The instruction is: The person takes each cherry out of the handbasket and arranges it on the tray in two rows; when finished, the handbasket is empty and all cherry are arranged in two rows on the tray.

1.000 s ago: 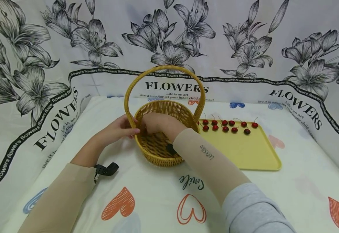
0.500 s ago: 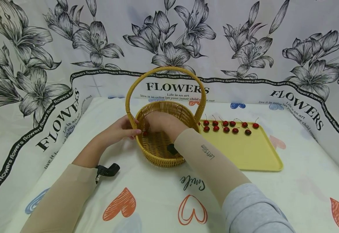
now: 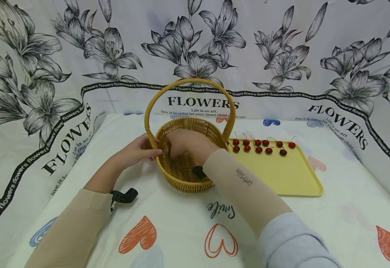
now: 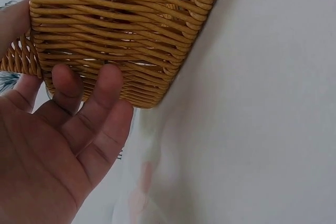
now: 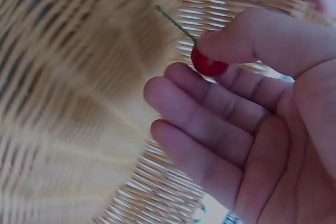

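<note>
A yellow-brown wicker basket with a tall arched handle stands mid-table in the head view. My left hand grips its left side at the foot of the handle. In the left wrist view, that hand's fingers lie against the woven outer wall. My right hand reaches down inside the basket, near the left wall. Between thumb and forefinger it pinches a red cherry with a green stem, as the right wrist view shows; the head view hides this cherry. The other right fingers are loosely bent.
Right of the basket lies a yellow tray, partly behind the right forearm. Several cherries with stems sit in two rows along its far side. A black wrist-worn device sticks out from the left wrist. A flower-printed cloth hangs behind.
A red cherry that showed below the right fingers half a second ago is now out of sight in the head view. The right hand has turned slightly; the left hand keeps its grip.
</note>
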`<move>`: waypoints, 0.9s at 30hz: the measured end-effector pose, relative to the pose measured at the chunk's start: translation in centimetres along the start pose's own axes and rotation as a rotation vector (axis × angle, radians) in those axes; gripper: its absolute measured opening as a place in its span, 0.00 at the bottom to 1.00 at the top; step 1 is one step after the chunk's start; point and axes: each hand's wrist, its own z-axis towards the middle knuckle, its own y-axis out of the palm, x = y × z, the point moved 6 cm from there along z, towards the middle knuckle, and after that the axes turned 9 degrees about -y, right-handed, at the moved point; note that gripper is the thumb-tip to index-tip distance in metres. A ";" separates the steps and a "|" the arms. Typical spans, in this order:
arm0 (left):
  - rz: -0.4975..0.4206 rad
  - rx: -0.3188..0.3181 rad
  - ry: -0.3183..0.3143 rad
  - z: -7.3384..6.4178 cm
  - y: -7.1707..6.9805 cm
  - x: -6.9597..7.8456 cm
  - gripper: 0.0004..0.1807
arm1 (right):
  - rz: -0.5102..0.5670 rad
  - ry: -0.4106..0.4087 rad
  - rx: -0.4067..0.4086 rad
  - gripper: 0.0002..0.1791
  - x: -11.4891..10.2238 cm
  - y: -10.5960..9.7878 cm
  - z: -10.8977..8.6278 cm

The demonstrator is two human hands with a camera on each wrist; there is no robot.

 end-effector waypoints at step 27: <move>0.063 0.000 0.003 -0.2 -0.1 0.4 0.23 | 0.691 0.027 0.498 0.12 10.6 -0.9 -17.7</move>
